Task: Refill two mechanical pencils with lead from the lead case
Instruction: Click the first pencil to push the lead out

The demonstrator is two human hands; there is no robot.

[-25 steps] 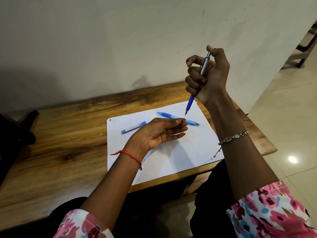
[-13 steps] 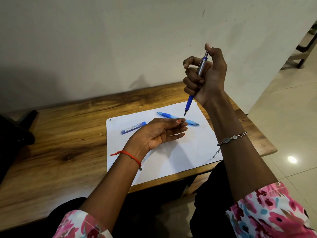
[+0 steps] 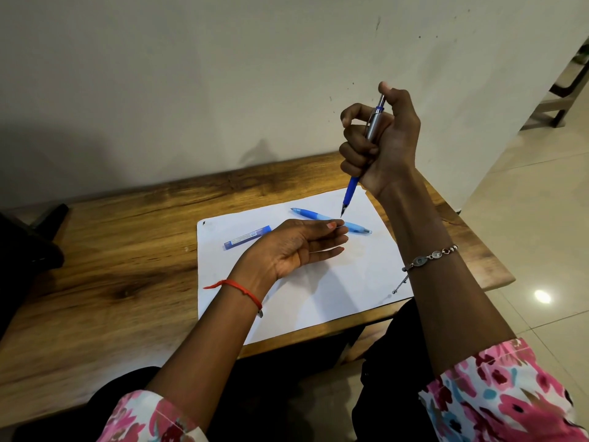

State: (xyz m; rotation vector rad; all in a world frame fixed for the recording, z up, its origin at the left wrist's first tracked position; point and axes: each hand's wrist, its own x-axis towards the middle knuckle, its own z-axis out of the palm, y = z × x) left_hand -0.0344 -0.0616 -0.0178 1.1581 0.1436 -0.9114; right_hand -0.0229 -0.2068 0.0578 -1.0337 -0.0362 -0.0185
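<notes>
held pencil: silver-and-blue pencil (image 3: 371, 129), clenched in the right hand (image 3: 382, 148)'s fist, raised over the far right corner of the paper sheet (image 3: 334, 282)
axis: near upright, tip down, thumb over the top end
tip vs left hand: tip hung just above the left hand (image 3: 296, 247)'s fingertips; contact couldn't be judged
left hand: over mid-sheet, fingers straight, palm turned up and inward, nothing visible in it
second pencil: light-blue pencil (image 3: 307, 213) flat on the sheet's far part, long axis left-right, middle hidden behind the left fingertips
lead case (image 3: 247, 237): flat at the sheet's far left, left hand nearer
hidden: lead at the tip or on the palm too thin to see; cap under thumb unclear; case open or closed unclear
bench (image 3: 111, 250): wood, sheet at its near right
</notes>
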